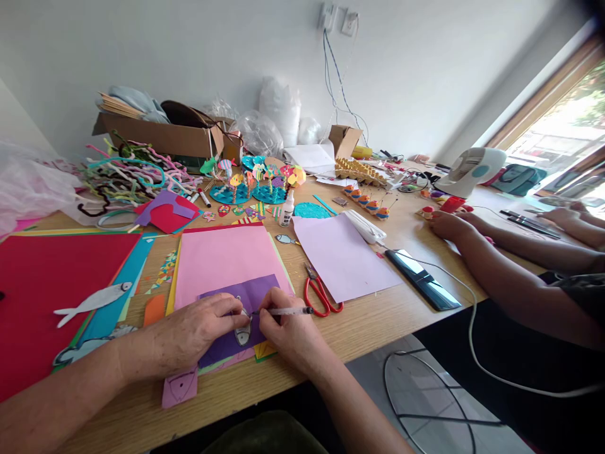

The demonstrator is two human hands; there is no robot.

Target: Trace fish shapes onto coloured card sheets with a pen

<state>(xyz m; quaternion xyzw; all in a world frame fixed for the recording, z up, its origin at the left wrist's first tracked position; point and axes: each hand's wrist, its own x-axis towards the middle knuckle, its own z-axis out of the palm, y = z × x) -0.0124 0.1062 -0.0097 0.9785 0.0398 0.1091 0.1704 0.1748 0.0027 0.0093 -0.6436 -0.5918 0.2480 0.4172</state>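
The person's left hand (198, 328) lies with its fingers bent but not closed around anything, the thumb and fingertips pressing down a small grey-and-white fish cutout (242, 335). The right hand (293, 337) grips a slim pen (289, 311), its tip beside the cutout. The cutout lies on purple paper (212, 357), close to the near edge of the counter (378, 321). Beneath are a pink sheet (227, 252) and other coloured papers. A pink slip (180, 386) with a drawn fish lies by the left wrist, at the near edge.

To the right are red-handled scissors (312, 275), a lilac sheet (347, 258) and a dark, shiny flat object (420, 277). Towards the counter's left edge, a white fish cutout (97, 299) rests on a red sheet (57, 268).

Farther back stands a white glue bottle (287, 211). Pipe cleaners (137, 165) and a cardboard box (158, 135) crowd the far left corner. Near the right end, a co-worker's hand (449, 225) is over the counter.
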